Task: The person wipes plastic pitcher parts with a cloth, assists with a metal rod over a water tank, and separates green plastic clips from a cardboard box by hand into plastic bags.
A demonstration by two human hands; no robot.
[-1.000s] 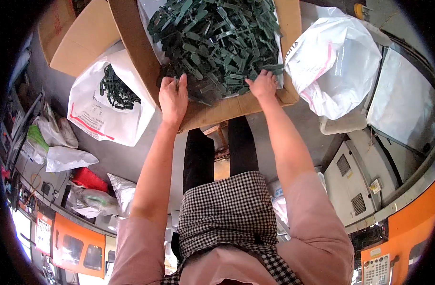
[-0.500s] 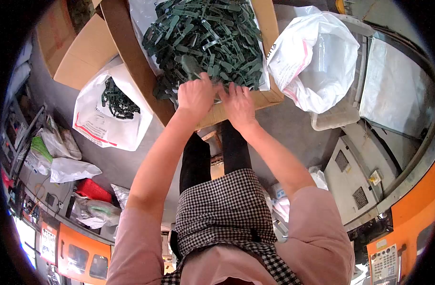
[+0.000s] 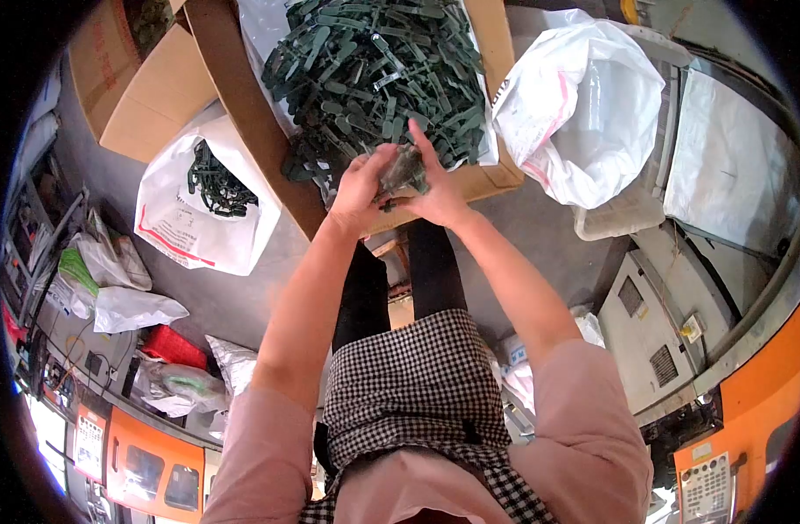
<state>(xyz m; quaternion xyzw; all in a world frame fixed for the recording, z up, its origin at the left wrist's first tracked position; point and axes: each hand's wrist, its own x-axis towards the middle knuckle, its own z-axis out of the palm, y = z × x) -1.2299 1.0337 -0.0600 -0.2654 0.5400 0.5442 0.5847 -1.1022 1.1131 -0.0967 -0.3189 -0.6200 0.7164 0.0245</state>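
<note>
Over the near edge of the open cardboard box (image 3: 478, 186), my left hand (image 3: 358, 188) and my right hand (image 3: 436, 196) are close together. Between them is a blurred bunch of dark green plastic parts (image 3: 405, 171). My left fingers curl against one side of it. My right hand cups the other side, with one digit pointing up. Just beyond, the box is heaped with long, flat dark green plastic parts (image 3: 365, 65), some still joined by thin sprues. How many pieces my hands hold cannot be made out.
To the left, a white sack (image 3: 168, 210) holds more dark parts. An open white sack (image 3: 583, 131) stands on the right beside a clear plastic tub (image 3: 618, 218). Cardboard flaps (image 3: 159, 96) jut out at left. Orange machines (image 3: 151, 463) stand at both lower sides.
My hands have turned from knuckles-up over the pile's near edge to cupping inward. A bunch of green plastic parts now shows between them, drawn slightly toward me.
</note>
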